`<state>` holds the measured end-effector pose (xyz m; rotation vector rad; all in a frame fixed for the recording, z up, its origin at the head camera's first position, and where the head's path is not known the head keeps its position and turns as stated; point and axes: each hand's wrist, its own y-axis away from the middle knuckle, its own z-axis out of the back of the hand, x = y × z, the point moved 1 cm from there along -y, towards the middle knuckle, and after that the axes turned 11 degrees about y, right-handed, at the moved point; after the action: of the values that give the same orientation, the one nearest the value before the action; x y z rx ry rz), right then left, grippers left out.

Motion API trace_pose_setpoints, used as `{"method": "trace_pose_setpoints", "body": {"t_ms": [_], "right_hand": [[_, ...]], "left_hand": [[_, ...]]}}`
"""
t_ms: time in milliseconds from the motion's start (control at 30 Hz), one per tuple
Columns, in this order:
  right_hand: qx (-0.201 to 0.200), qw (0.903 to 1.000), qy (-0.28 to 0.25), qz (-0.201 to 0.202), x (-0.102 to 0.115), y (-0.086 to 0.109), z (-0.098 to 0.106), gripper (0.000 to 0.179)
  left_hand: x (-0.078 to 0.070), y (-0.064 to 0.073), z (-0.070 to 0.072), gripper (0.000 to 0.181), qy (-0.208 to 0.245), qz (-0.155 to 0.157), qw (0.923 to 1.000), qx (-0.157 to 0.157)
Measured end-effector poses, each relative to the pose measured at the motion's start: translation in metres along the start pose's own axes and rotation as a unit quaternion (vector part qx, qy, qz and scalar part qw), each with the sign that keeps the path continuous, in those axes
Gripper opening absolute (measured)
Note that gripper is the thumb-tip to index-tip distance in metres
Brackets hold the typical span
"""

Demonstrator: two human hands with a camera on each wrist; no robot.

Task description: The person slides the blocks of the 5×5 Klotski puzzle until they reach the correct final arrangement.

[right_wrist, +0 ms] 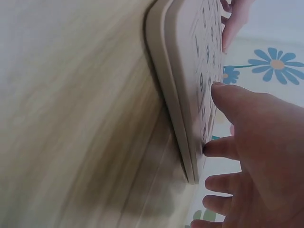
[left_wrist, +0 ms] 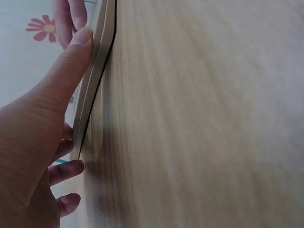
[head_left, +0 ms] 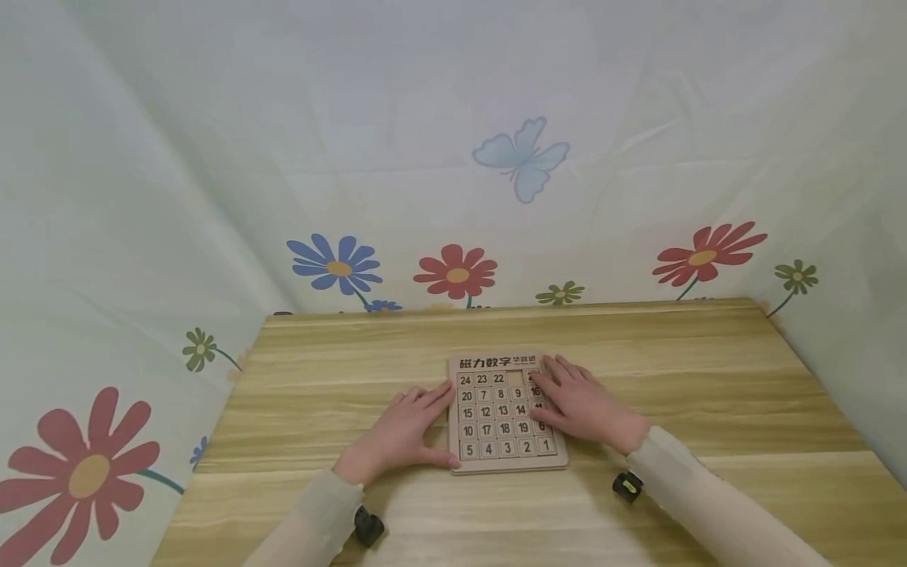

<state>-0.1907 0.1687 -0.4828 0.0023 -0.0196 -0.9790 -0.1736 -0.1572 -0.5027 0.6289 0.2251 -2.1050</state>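
A wooden number slide puzzle (head_left: 510, 466) lies flat on the table, its square tiles printed with black numbers. The top row has a gap (head_left: 515, 379) just right of the tile marked 22 (head_left: 499, 379). My left hand (head_left: 397, 435) rests along the puzzle's left side, thumb on the near left corner and forefinger near the upper left edge. Over the right side lies my right hand (head_left: 588, 405), its forefinger touching the top-right tile, which it partly covers. The right thumb (right_wrist: 228, 97) sits on the tiles lower in the right columns.
The wood-grain table (head_left: 340, 354) runs back to a pale cloth backdrop (head_left: 397, 157) with printed flowers and a butterfly. More of this cloth hangs at both sides. A small black device (head_left: 368, 526) is strapped at the left wrist, another (head_left: 627, 487) at the right.
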Motion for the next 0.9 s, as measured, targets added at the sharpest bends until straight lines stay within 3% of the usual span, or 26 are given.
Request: {"method": "trace_pose_setpoints", "body": {"t_ms": [200,567,900], "right_hand": [[0.017,0.9998,0.001,0.010,0.004,-0.002,-0.004,0.076],[0.003,0.9990,-0.012,0.043,0.024,-0.016,-0.008,0.079],[-0.017,0.9985,-0.028,0.044,0.013,0.000,-0.007,0.071]], "left_hand": [[0.001,0.001,0.000,0.119,0.000,0.001,1.0000,-0.001],[0.001,0.002,-0.003,0.119,0.012,-0.002,0.9999,0.000],[0.000,0.000,0.000,0.118,0.004,0.000,1.0000,0.001]]}}
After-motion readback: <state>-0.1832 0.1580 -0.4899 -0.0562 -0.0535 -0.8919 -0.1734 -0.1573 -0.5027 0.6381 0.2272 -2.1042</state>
